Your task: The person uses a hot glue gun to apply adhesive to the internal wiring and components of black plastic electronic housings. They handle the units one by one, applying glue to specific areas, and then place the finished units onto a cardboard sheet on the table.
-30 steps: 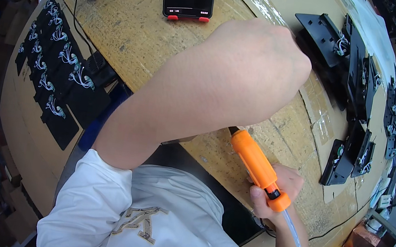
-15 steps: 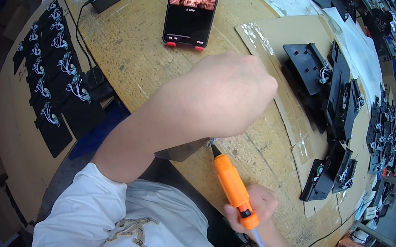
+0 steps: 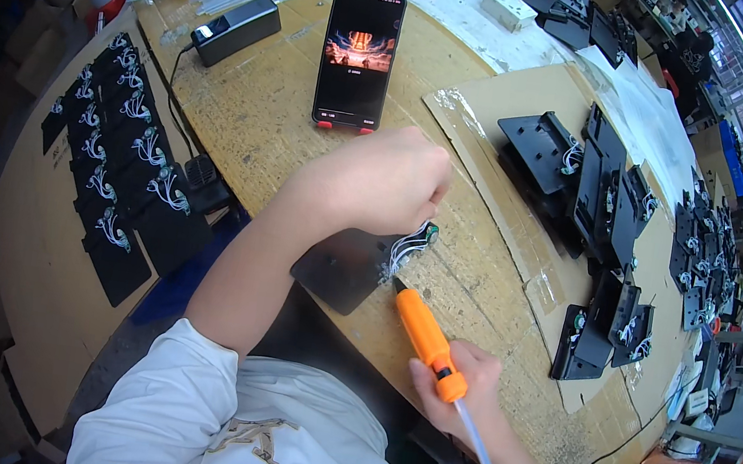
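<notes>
My left hand (image 3: 383, 182) reaches across the bench, fingers curled down and closed at the edge of a small green circuit board (image 3: 431, 233). White wires (image 3: 404, 250) run from that board to the right edge of a dark flat panel (image 3: 338, 270), which lies partly beneath my left hand and forearm. In my right hand (image 3: 459, 384) is an orange hot glue gun (image 3: 422, 331), its black nozzle pointing at the base of the wires. A long clear glue stick (image 3: 482, 458) sticks out of its back end. My left fingertips are mostly hidden.
A phone (image 3: 356, 61) stands upright on a red-footed holder beyond my left hand. Black panels with wired boards (image 3: 132, 163) lie on cardboard at left. Black plastic housings (image 3: 606, 197) are piled at right. A black power adapter (image 3: 236, 31) sits at the far left.
My left hand has tilted and lowered in the view, uncovering the green board, white wires and more of the panel. The glue gun nozzle stays near the wires. The whole view has shifted slightly.
</notes>
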Demonstrator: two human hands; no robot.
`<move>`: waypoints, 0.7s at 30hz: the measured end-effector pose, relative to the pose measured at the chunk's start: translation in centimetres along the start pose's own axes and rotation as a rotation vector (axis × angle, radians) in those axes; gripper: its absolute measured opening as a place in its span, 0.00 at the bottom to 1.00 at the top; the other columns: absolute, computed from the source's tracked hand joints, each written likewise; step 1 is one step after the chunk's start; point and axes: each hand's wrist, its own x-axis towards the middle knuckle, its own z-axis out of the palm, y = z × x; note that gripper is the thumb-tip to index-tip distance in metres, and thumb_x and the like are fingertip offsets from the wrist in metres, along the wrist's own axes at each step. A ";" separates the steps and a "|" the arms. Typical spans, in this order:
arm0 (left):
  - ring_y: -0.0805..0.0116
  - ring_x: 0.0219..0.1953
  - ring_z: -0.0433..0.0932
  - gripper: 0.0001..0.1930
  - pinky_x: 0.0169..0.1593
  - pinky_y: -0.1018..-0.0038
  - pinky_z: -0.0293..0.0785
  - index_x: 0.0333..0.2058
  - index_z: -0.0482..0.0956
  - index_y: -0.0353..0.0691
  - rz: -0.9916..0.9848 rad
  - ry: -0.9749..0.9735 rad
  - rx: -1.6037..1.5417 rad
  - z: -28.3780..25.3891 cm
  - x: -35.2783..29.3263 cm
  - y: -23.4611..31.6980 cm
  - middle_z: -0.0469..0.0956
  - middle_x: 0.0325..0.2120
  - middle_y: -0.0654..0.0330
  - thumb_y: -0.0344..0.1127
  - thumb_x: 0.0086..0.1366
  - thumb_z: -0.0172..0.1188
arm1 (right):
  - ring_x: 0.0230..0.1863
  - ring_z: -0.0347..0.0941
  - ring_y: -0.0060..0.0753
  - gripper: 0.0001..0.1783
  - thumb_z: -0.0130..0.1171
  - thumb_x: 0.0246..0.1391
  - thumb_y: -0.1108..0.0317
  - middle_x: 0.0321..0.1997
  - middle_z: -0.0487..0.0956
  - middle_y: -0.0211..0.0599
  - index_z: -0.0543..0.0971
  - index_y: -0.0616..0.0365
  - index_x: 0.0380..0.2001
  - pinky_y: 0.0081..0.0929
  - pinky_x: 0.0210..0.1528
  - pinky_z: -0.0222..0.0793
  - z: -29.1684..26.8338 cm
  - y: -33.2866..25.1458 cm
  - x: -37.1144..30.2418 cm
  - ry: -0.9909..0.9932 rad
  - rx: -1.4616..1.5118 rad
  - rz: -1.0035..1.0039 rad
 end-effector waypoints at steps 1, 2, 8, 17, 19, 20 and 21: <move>0.50 0.32 0.82 0.06 0.40 0.63 0.78 0.27 0.84 0.34 0.012 0.017 -0.007 -0.2 -0.3 -0.1 0.81 0.24 0.46 0.31 0.53 0.65 | 0.14 0.67 0.45 0.16 0.70 0.44 0.66 0.13 0.68 0.40 0.71 0.57 0.17 0.34 0.16 0.63 -0.3 0.1 0.1 0.005 0.030 -0.004; 0.50 0.32 0.82 0.06 0.40 0.64 0.78 0.27 0.85 0.34 0.021 0.036 -0.012 -0.2 -0.8 -0.4 0.81 0.24 0.46 0.31 0.54 0.65 | 0.16 0.71 0.39 0.12 0.66 0.48 0.65 0.15 0.73 0.39 0.76 0.60 0.20 0.32 0.20 0.66 -0.4 1.4 -0.1 -0.056 0.115 0.040; 0.58 0.42 0.83 0.34 0.45 0.68 0.78 0.60 0.69 0.39 0.024 0.078 -0.181 -1.0 -4.0 -1.9 0.80 0.41 0.49 0.37 0.54 0.71 | 0.29 0.76 0.27 0.21 0.56 0.59 0.56 0.31 0.83 0.39 0.78 0.63 0.46 0.26 0.30 0.72 -0.3 5.4 -3.2 0.061 1.000 0.371; 0.62 0.50 0.78 0.54 0.57 0.69 0.71 0.70 0.41 0.35 -0.173 0.458 -0.786 4.8 -14.0 -0.2 0.76 0.48 0.44 0.21 0.51 0.69 | 0.39 0.77 0.31 0.27 0.54 0.59 0.49 0.37 0.81 0.40 0.76 0.63 0.48 0.26 0.35 0.72 0.2 5.8 -3.6 0.069 1.022 0.329; 0.64 0.49 0.79 0.51 0.55 0.70 0.71 0.70 0.41 0.35 -0.245 0.698 -0.934 7.1 -14.7 -0.3 0.79 0.45 0.46 0.18 0.53 0.64 | 0.43 0.77 0.35 0.28 0.53 0.59 0.46 0.38 0.80 0.42 0.77 0.63 0.45 0.27 0.36 0.72 -0.1 6.1 -3.2 0.072 1.097 0.309; 0.66 0.48 0.79 0.46 0.54 0.71 0.72 0.69 0.44 0.34 -0.300 0.734 -0.903 7.2 -14.9 -0.1 0.79 0.44 0.46 0.14 0.56 0.59 | 0.44 0.77 0.38 0.28 0.52 0.59 0.45 0.39 0.80 0.43 0.77 0.63 0.44 0.28 0.36 0.72 -0.1 6.4 -3.3 0.080 1.144 0.294; 0.65 0.48 0.79 0.44 0.54 0.72 0.74 0.68 0.48 0.32 -0.315 0.797 -0.923 7.1 -15.0 -0.3 0.74 0.52 0.46 0.15 0.56 0.60 | 0.45 0.77 0.41 0.29 0.51 0.59 0.44 0.39 0.80 0.44 0.76 0.63 0.42 0.29 0.37 0.73 -0.2 6.6 -3.2 0.088 1.189 0.273</move>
